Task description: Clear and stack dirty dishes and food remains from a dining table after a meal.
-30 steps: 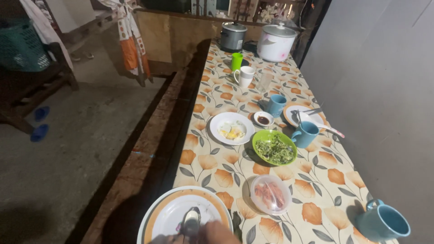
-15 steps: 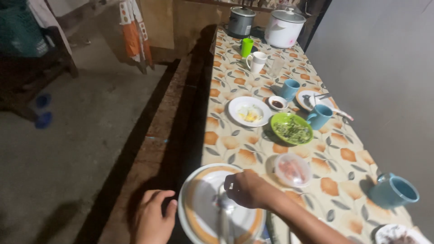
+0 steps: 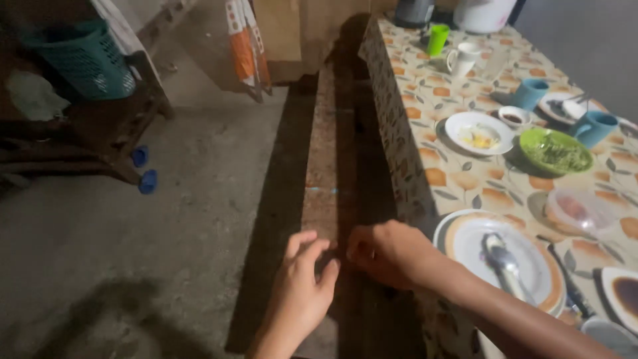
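- The wooden bench [image 3: 330, 166] is the thing nearest both hands: a long, narrow brown plank that runs away from them alongside the table edge. Its top is worn and mottled. The left hand [image 3: 299, 292] hovers open over its near end, fingers spread and slightly curled; whether it touches the wood cannot be told.
- The right hand [image 3: 389, 252] is loosely curled just right of the left one, fingertips nearly meeting it, over the dark gap beside the bench.
- The white plate with an orange rim [image 3: 531, 256] lies flat just right of the right hand, a metal spoon [image 3: 502, 256] resting in it, bowl up.
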